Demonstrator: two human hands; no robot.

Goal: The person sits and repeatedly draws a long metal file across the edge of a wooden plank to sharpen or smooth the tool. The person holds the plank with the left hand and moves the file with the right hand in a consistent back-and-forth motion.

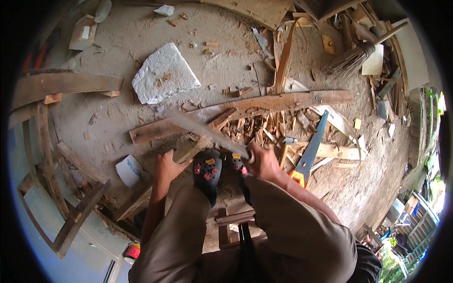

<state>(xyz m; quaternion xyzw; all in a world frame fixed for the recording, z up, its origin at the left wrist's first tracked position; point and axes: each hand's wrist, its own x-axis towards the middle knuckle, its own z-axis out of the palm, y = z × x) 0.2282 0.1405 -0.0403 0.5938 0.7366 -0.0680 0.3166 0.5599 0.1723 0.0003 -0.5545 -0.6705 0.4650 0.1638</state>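
Long blade in the right hand, length of wood in the left

The right hand (262, 162) is wrapped round the handle of a long-bladed knife (212, 135), whose motion-blurred blade points up and left across the wood length (188, 149). Whether the edge touches it, I cannot tell. The left hand (167, 166) grasps that wood's near end between thumb and fingers, just beyond and left of the black clogs (207, 178). The wood slants up and right towards a long plank (283, 102) lying on the dirt floor (113, 122). Wood chips (240, 125) litter the ground by the plank. To the right lie a hammer (284, 153) and a blue-bladed handsaw (312, 148); beyond the plank rests a whitish slab (165, 73).
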